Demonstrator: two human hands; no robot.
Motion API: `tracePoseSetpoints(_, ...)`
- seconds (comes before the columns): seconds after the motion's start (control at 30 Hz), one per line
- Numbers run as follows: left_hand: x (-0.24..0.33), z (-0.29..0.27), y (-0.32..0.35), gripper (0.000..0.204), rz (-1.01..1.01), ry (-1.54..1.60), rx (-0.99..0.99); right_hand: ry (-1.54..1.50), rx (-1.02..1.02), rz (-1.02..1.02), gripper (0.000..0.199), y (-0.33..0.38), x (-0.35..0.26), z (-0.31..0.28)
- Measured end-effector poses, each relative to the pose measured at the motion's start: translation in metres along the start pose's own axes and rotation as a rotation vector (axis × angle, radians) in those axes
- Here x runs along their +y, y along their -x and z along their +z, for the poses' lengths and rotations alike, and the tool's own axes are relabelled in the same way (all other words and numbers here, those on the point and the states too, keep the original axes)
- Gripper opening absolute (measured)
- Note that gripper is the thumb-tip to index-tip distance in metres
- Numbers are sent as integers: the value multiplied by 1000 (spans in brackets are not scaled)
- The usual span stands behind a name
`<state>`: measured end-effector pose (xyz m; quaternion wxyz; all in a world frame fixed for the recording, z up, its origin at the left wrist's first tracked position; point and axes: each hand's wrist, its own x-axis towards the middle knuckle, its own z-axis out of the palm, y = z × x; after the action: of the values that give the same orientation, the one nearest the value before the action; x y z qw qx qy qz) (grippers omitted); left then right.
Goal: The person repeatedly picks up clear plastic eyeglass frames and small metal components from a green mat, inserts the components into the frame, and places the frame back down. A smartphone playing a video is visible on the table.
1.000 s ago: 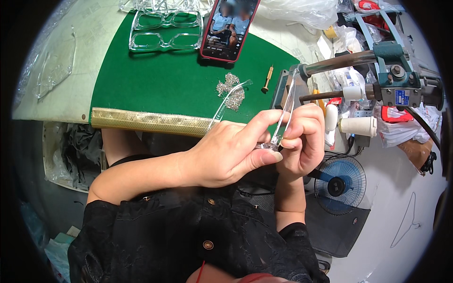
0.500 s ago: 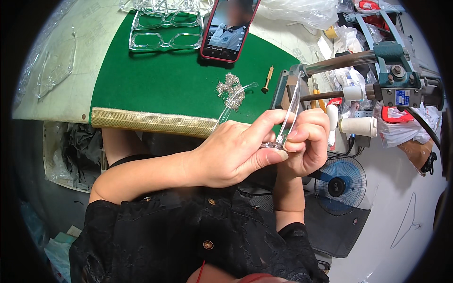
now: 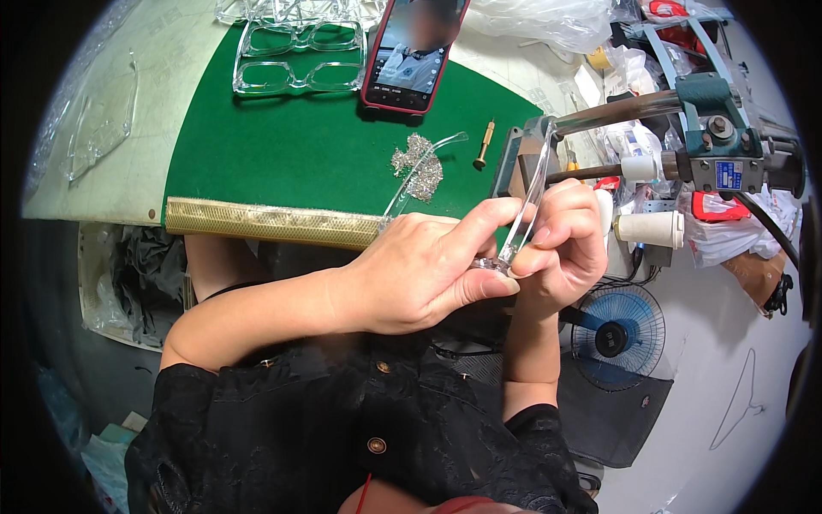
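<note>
My left hand (image 3: 419, 270) is closed around a pair of clear plastic eyeglasses (image 3: 524, 218), thumb and forefinger gripping them at the hinge corner. One temple rises from that corner between my hands, and the other slants out beyond my left knuckles over the green mat. Most of the front is hidden by the left hand. My right hand (image 3: 569, 244) is curled, its thumb and forefinger tips drawn in beside the hinge; anything pinched there is too small to make out. A pile of tiny silvery screws (image 3: 424, 176) lies on the mat, with a brass-coloured screwdriver (image 3: 485, 144) to its right.
The green mat (image 3: 282, 154) ends at a gold perforated edge strip (image 3: 274, 221). Clear eyeglass frames (image 3: 300, 75) and a red-cased phone (image 3: 411, 60) lie at the back. A teal metal machine (image 3: 719, 128) stands on the right, above a blue fan (image 3: 612, 334).
My right hand has shifted slightly right and its forefinger has lifted a little from the hinge. The left hand keeps its grip on the eyeglasses, which have tilted very slightly.
</note>
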<state>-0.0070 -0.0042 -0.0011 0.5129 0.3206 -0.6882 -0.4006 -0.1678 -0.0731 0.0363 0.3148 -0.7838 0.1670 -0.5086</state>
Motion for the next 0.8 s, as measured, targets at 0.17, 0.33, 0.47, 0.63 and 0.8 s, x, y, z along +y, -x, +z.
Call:
tracePoseSetpoints(0.17, 1, 0, -5, 64, 31, 0, 5, 7, -17, 31, 32, -3, -1, -6)
tracePoseSetpoints(0.33, -6, 7, -13, 69, 14, 14, 74, -27, 59, 224, 29, 11, -3, -3)
tracePoseSetpoints(0.47, -12, 14, -31, 75, 55, -46, 98, -165, 98, 340, 31, 23, 0, -8)
tracePoseSetpoints(0.63, -17, 19, -59, 48, 206, -426, 70, -84, 143, 327, 30, 13, 1, -39)
tracePoseSetpoints(0.8, -31, 36, -94, 16, 292, -645, 1, -94, 189, 326, 24, 4, 14, -87)
